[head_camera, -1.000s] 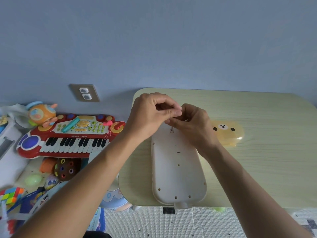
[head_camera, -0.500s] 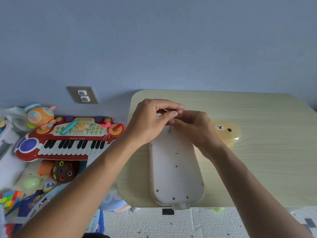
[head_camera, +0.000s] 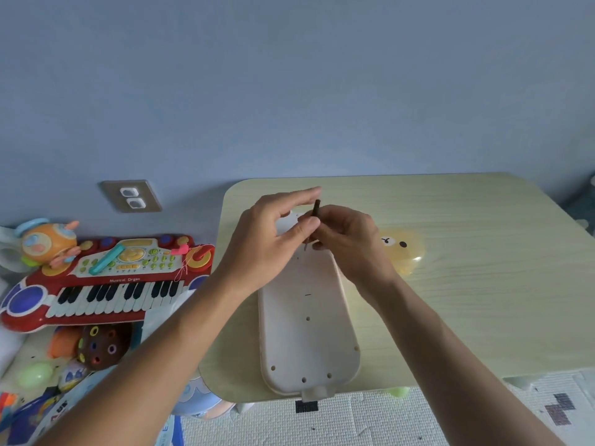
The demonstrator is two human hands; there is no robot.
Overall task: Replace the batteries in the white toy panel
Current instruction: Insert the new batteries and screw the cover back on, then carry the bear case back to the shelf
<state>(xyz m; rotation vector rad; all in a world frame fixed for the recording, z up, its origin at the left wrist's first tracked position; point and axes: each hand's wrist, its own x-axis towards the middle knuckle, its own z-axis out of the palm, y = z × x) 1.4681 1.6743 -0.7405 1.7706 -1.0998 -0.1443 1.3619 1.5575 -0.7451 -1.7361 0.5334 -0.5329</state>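
Your right hand grasps a thin dark screwdriver, held nearly upright with its tip down on the far end of the white toy panel. Your left hand meets it from 9 o'clock: thumb against the shaft, index finger extended above the handle top; whether it actually grips the tool cannot be told. The panel lies back-side up, long axis running 12 to 6 o'clock, on the pale wooden table, its near tab overhanging the table edge. At 3 o'clock of the hands sits a yellow bear-face container. At 9 o'clock, off the table, a red toy keyboard.
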